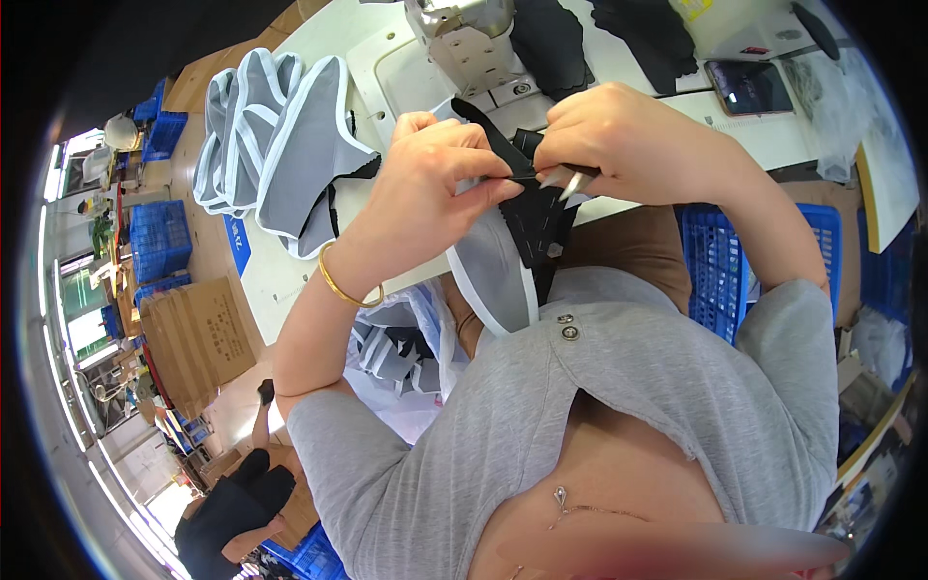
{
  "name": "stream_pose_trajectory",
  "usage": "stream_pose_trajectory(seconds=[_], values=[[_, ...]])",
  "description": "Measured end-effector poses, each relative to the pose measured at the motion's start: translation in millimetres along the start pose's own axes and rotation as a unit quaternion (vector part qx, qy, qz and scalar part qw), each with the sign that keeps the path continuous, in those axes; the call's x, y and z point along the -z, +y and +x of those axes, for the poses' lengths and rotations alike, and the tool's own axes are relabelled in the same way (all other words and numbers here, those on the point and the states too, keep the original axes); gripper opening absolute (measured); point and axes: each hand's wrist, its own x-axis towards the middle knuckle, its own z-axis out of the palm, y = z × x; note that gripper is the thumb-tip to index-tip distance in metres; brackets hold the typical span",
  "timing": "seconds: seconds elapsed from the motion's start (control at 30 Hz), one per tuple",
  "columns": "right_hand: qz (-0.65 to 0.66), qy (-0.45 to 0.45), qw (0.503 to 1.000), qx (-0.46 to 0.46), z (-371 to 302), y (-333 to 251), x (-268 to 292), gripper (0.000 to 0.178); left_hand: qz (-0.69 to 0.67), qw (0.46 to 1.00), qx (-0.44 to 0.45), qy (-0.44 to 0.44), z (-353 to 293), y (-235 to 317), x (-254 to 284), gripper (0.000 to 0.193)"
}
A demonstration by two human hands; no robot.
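I saw the black fabric (532,217) at three o'clock from the left hand (425,174) pinching it, long axis eleven-to-five; the right hand (611,145) gripped snips (574,185)

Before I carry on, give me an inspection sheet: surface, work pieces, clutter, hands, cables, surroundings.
Surface: white table bearing a sewing machine.
Work pieces: grey-and-black piece at the hands; grey pieces with white edging heaped at the left; black pieces beyond the hands.
Clutter: phone and clear plastic at the right.
Hands: left hand pinches at the black part, thread or cloth unclear; right hand holds a bladed metal tool.
Cables: nothing seen.
Surroundings: blue basket at the right; cardboard box at the left; another person lower left.
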Motion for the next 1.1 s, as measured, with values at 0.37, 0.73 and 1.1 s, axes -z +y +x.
stream_pose_trajectory(seconds=[0.37,0.73,1.1], values=[[-0.005,0.050,0.999,-0.009,-17.9,-29.8,-12.9,0.014,-0.051,0.998,0.029,-0.001,-15.1,13.5,2.6,0.016],[0.091,0.235,0.967,-0.045,0.2,-41.2,-34.9,0.015,-0.036,0.999,0.002,-0.036,-7.9,1.5,59.4,0.012],[0.385,0.368,0.821,-0.203,46.6,-31.3,-34.2,0.019,-0.140,0.985,0.060,-0.083,46.0,-55.7,105.1,0.011]])
